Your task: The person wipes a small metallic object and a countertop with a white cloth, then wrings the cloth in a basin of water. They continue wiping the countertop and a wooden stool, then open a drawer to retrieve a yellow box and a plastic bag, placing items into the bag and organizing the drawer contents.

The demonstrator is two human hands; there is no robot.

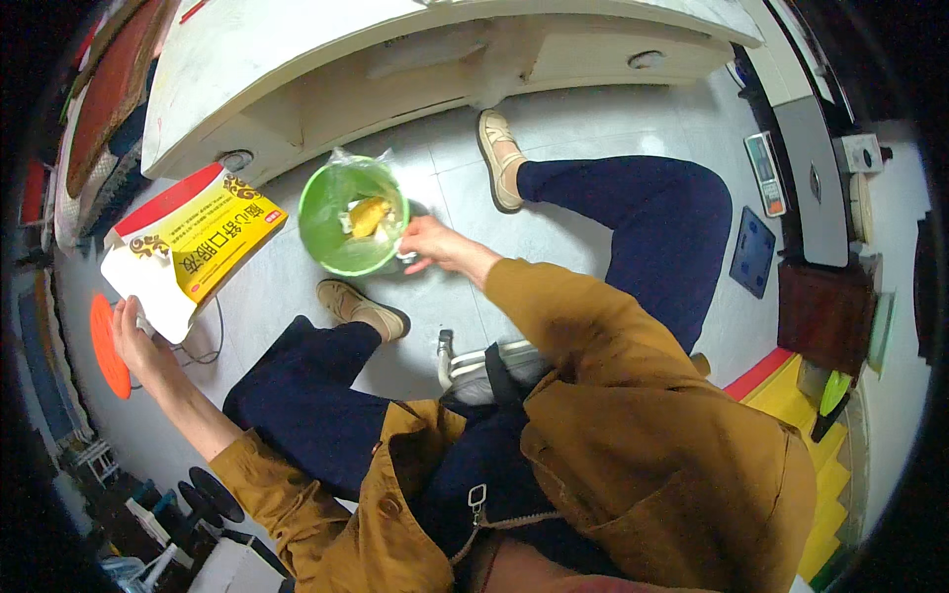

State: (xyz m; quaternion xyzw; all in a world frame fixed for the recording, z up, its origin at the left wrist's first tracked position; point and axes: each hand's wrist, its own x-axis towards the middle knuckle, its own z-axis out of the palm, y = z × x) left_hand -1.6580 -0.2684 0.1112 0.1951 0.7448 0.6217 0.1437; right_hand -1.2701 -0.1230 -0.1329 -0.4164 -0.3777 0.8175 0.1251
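A mustard-brown cloth jacket with a round brown button was worn over dark-navy trousers, with flat beige shoes strapped across the foot. A rectangular metal zip pull showed at the front.

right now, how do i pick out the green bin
Find the long white cabinet, then look at the floor below it in the picture. Between the yellow box and the right hand stands the bin, set apart by its round green shape and clear plastic at the rim.
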